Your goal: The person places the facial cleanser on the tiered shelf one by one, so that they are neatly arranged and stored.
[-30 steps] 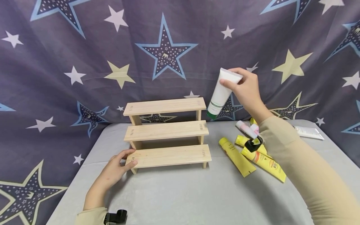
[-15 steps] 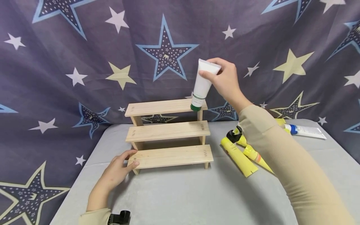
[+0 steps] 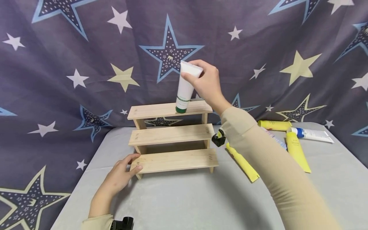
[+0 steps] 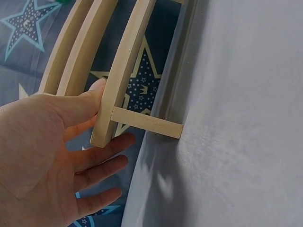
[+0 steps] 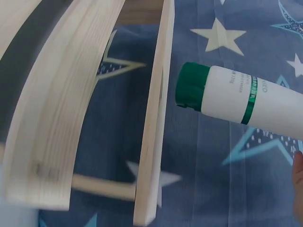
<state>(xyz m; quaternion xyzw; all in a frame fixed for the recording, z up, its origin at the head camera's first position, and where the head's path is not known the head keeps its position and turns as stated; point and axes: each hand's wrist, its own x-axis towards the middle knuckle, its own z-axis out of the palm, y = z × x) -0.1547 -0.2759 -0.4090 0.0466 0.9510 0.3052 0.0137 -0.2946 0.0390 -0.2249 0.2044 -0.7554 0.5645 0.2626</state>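
Observation:
My right hand (image 3: 208,83) pinches a white squeeze tube (image 3: 185,87) near its flat crimped end, the green cap (image 5: 193,86) pointing down. In the head view the cap overlaps the top board of a three-tier wooden display shelf (image 3: 172,134); in the right wrist view a gap shows between cap and board. At the shelf's near left corner, my left hand (image 3: 118,175) grips the end of the lowest board, thumb on its upper face (image 4: 97,87), the other fingers spread beside and below it.
Right of the shelf, yellow tubes (image 3: 297,151) lie on the grey cloth-covered table (image 3: 178,201), along with a white tube with a blue cap (image 3: 314,134). My right forearm hides part of this group. A star-patterned curtain (image 3: 244,54) hangs close behind the shelf.
My right hand has carried the white tube leftward, from right of the shelf to over its top board, and the tube is more upright. My left hand keeps its grip on the shelf.

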